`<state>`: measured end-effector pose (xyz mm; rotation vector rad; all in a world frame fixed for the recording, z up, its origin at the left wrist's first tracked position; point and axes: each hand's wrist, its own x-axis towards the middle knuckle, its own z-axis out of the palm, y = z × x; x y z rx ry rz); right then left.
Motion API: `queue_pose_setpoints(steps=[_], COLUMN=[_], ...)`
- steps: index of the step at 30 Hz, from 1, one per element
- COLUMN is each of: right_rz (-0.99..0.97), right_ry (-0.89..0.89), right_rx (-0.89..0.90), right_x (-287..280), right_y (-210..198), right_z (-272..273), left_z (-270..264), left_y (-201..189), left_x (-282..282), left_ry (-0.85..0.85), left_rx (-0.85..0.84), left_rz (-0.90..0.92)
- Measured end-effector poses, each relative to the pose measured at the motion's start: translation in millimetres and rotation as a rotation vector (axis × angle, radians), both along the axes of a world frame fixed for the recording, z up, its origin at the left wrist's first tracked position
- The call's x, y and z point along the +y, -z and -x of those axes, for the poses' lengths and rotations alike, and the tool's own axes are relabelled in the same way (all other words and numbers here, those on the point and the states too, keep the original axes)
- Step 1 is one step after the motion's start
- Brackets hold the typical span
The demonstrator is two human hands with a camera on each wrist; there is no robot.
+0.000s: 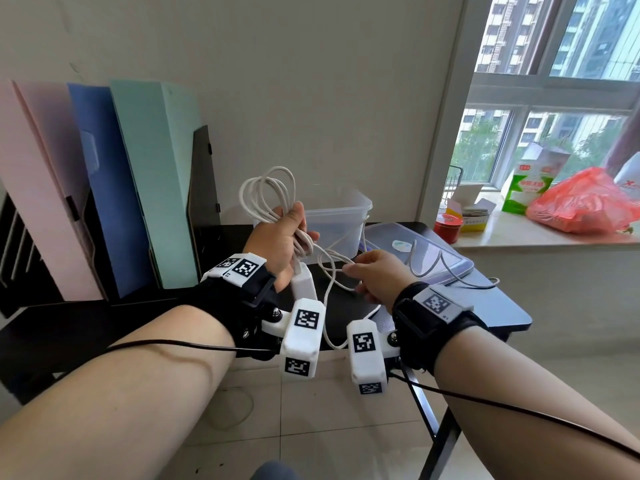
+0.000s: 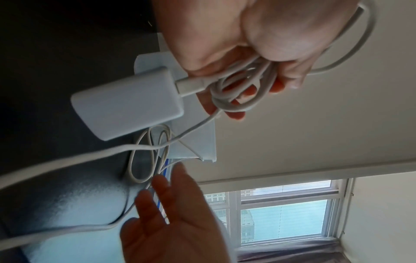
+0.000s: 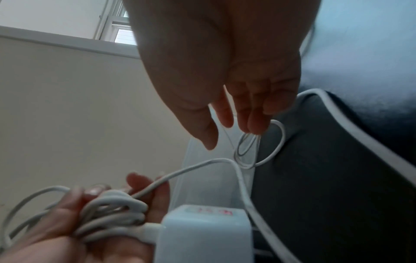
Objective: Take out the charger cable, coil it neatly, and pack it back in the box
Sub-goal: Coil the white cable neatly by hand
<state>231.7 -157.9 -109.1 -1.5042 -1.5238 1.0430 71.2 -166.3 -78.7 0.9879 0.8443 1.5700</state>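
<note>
My left hand (image 1: 294,233) is raised above the black table (image 1: 502,306) and grips a bundle of white charger cable (image 1: 266,188) loops, which stick up above the fist. The white adapter (image 1: 304,282) hangs from the cable just below that hand; its plug end shows clearly in the left wrist view (image 2: 128,103). My right hand (image 1: 360,271) is beside it with fingers nearly straight (image 3: 254,121), fingertips at the loose cable tail. That tail trails over the table and the clear lid (image 1: 450,268). The clear plastic box (image 1: 341,220) stands behind both hands.
Pink, blue and green file folders (image 1: 104,188) stand in a black rack at the left. On the windowsill to the right are a red plastic bag (image 1: 585,202), a green carton (image 1: 526,188) and a red tin (image 1: 447,227). The table's edge runs close under my wrists.
</note>
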Motion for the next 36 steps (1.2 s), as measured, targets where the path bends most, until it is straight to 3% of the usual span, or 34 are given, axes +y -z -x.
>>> queue_pose_setpoints(steps=[5,13,16,22,29,36], right_rz=[0.071,0.05,-0.016,-0.21,-0.409,-0.491], right_ry=[-0.083,-0.117,-0.069,0.102,0.106,0.09], right_rx=[-0.108,-0.051,0.014,0.213,0.15,0.114], right_x=[-11,-15,-16,-11,-16,-21], right_y=[18,23,22,14,-20,-31], right_z=[11,16,16,14,17,26], left_z=[-3,-1,2,12,3,-1], left_y=[-3,-4,-4,0,-1,3], left_x=[-3,-2,-1,-1,-9,-21], left_ry=[-0.019,-0.034,-0.086,-0.069,-0.063,0.168], left_rx=[-0.046,-0.028,-0.015,0.03,0.239,0.277], left_rz=[0.004,-0.007,-0.022,0.124,0.24,0.211])
